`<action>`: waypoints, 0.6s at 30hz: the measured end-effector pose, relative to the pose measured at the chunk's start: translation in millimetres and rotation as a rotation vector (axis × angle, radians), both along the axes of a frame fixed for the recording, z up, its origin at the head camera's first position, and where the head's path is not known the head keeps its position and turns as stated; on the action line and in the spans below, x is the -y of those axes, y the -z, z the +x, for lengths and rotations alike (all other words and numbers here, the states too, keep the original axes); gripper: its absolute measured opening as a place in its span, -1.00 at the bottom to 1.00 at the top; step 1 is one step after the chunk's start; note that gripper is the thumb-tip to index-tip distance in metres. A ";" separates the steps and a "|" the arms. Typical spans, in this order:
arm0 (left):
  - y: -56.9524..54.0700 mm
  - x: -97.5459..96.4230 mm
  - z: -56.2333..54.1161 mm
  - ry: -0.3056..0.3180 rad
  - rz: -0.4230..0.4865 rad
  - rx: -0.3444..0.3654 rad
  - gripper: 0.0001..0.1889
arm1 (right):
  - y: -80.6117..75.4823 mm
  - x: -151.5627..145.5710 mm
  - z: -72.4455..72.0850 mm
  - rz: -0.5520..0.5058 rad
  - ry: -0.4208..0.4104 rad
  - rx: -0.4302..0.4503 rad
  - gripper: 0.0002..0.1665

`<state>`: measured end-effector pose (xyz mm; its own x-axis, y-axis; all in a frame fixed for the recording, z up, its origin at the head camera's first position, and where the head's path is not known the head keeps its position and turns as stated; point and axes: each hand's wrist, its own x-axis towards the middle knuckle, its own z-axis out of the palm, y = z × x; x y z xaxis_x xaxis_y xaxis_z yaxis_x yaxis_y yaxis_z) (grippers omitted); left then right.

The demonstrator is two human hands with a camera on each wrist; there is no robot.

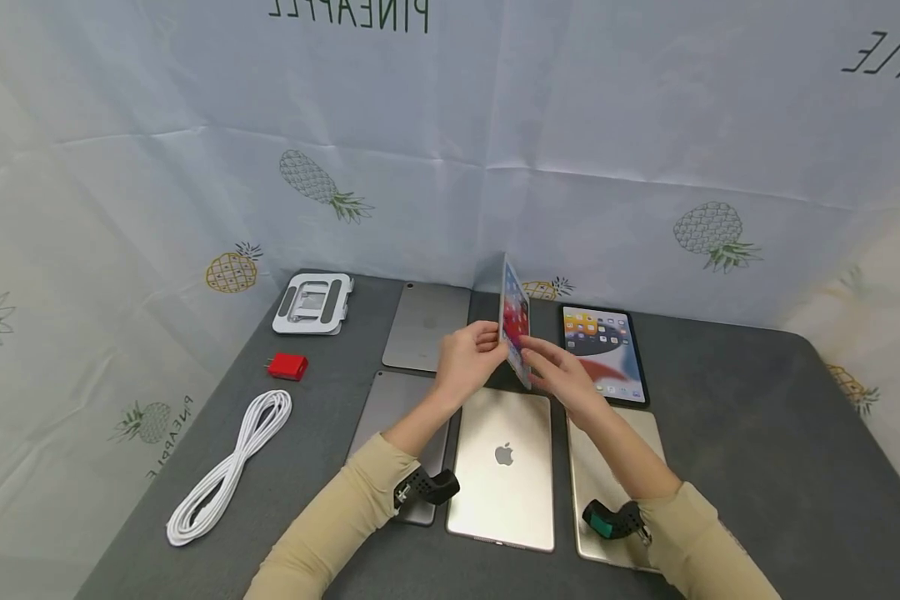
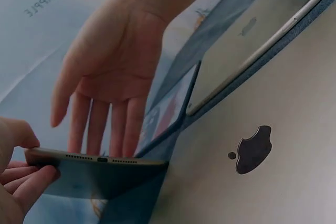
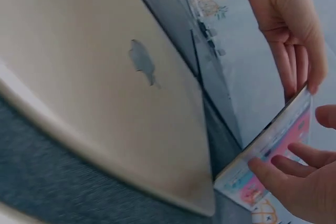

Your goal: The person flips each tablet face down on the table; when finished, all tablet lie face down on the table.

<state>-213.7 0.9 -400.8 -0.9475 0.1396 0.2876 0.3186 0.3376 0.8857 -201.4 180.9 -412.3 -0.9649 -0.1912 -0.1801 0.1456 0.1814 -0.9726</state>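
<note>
while left hand pinches upright tablet | grey table | pineapple-print backdrop

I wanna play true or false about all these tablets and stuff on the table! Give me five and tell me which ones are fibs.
1. The left hand is holding an upright tablet. True.
2. The right hand wears a glove. False: it is bare.
3. The plug is blue. False: it is red.
4. The black-rimmed tablet at the back right has its screen lit up. True.
5. The gold tablet between the two arms lies screen up. False: its back faces up, with an apple logo on it.
</note>
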 end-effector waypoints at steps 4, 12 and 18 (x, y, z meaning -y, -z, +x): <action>-0.4 -4.5 0.4 0.040 -0.008 -0.039 -0.70 | -11.2 1.9 -3.9 -0.044 0.037 -0.004 -0.35; 4.9 -9.3 3.3 0.189 0.074 0.010 -0.49 | -19.5 -0.2 -8.6 -0.022 0.093 -0.014 -0.28; 11.7 -9.4 5.5 0.311 0.029 0.043 -0.34 | -21.8 -3.0 -8.4 0.001 0.115 -0.034 -0.19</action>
